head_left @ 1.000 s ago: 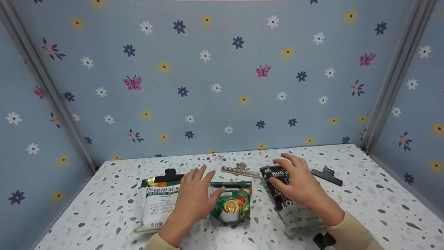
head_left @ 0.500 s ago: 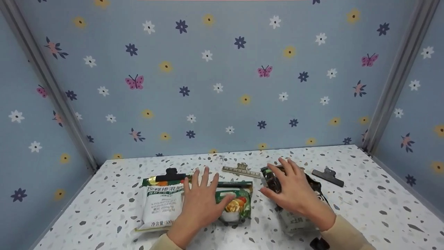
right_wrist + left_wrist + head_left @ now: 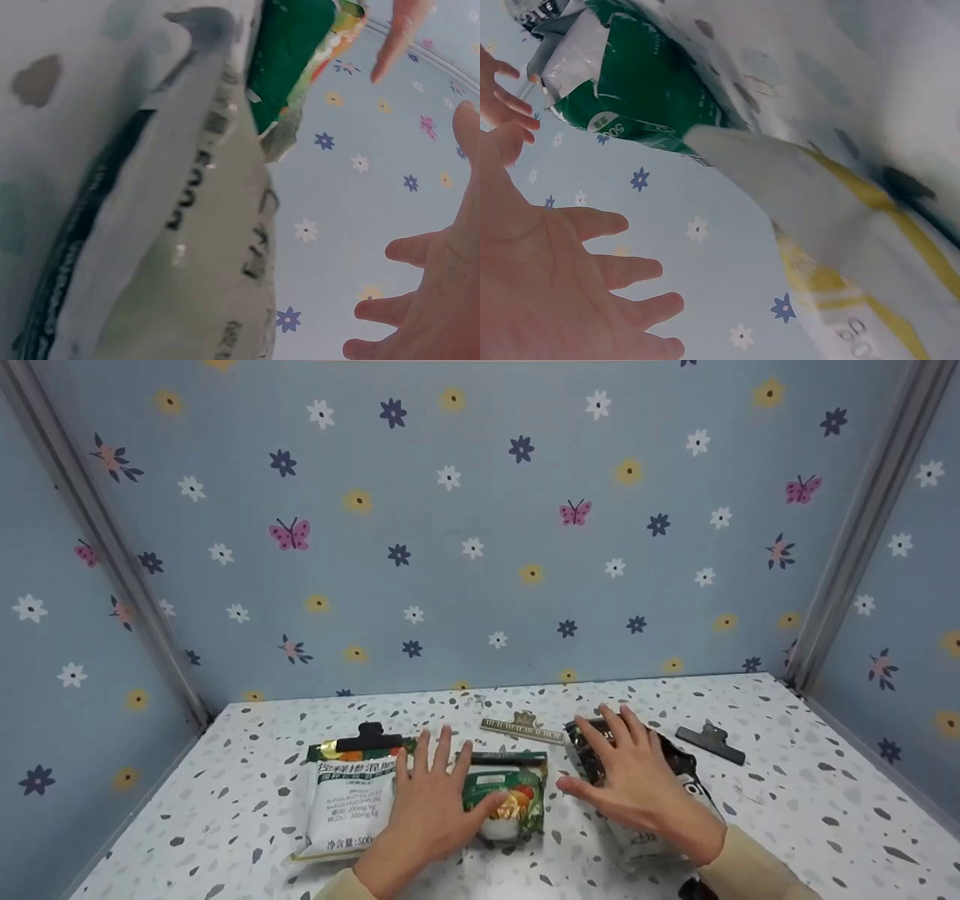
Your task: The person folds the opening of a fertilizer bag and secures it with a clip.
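My left hand (image 3: 433, 802) is held with fingers spread over the gap between a white bag (image 3: 346, 806) and a smaller green bag (image 3: 529, 780) printed with fruit. A black bulldog clip (image 3: 370, 739) grips the white bag's top edge. Over a black-and-grey bag (image 3: 637, 846) hovers my right hand (image 3: 637, 787), fingers spread, hiding much of its front. In the left wrist view the palm (image 3: 555, 277) stands apart from the bags and holds nothing. The right wrist view likewise has the right hand (image 3: 427, 292) away from the pale bag (image 3: 202, 232).
Behind the bags lies a brass-coloured clip (image 3: 523, 727). A dark grey clip (image 3: 711, 741) lies at the right. A small black object (image 3: 696, 889) shows beside the right sleeve. The speckled table (image 3: 832, 810) meets flowered walls (image 3: 480, 510) at the back and sides.
My left hand has shifted slightly right, its fingers spreading more. The right hand has dropped a little and moved slightly left. The bags and clips stay where they were.
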The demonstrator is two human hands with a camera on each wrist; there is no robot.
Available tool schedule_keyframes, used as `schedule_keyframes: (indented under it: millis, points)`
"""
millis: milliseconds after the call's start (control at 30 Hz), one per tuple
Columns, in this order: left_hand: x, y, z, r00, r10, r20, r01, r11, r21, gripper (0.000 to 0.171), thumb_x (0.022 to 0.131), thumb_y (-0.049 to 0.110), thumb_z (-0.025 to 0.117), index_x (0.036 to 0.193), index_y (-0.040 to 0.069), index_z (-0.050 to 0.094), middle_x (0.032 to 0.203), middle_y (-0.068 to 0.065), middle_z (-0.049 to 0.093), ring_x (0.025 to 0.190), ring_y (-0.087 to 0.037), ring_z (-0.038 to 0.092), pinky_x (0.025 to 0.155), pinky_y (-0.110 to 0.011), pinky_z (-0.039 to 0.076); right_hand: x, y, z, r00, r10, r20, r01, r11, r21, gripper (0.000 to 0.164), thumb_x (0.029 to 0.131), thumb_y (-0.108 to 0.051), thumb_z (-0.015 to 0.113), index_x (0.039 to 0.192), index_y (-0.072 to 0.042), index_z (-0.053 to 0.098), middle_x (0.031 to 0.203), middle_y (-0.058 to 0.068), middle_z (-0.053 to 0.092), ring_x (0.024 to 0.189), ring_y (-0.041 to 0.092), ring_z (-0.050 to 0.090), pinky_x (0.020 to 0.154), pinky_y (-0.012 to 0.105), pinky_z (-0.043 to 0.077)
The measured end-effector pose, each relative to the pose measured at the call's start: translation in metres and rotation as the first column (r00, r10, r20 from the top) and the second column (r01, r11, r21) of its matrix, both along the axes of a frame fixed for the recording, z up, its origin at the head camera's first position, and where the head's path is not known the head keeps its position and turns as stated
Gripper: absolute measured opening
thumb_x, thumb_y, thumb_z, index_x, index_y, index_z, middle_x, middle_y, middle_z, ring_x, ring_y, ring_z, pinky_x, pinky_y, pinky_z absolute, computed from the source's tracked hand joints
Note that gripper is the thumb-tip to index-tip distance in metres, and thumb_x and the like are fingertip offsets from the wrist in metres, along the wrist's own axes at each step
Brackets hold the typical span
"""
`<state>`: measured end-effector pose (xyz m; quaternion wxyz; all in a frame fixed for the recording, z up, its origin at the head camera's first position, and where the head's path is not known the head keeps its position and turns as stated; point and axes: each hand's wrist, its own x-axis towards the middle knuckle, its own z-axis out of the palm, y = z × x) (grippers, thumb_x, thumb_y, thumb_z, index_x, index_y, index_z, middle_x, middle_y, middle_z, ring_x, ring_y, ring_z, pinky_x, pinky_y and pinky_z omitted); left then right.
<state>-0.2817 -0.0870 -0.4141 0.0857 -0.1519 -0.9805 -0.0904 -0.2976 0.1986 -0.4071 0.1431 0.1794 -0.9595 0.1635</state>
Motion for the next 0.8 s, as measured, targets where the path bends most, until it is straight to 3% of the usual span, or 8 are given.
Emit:
schedule_keyframes:
  millis: [333,800]
  points:
    - [0.010,-0.010,0.000,0.999,-0.036,0.025,0.036,0.999,-0.008,0.097,0.089,0.082,0.033,0.157,0.013,0.031,0.164,-0.017,0.011,0.148,-0.045,0.005,0.111,-0.070,0.008,0.004,0.005,-0.009,0.999,0.024,-0.035,-0.021,0.998,0.064,0.089,0.088,-0.072,0.054,0.157,-0.021,0.032,0.163,0.016,0.018,0.147,0.047,0.012,0.105,0.076,0.016]
    - [0.011,-0.008,-0.002,0.998,-0.048,0.041,0.047,0.999,0.011,0.098,0.089,0.083,0.031,0.156,0.012,0.033,0.164,-0.018,0.012,0.148,-0.045,0.003,0.112,-0.069,0.004,0.007,0.008,-0.013,0.999,0.016,0.041,-0.019,0.998,0.061,0.091,0.087,-0.079,0.046,0.156,-0.020,0.035,0.161,0.018,0.022,0.147,0.046,0.013,0.105,0.077,0.015]
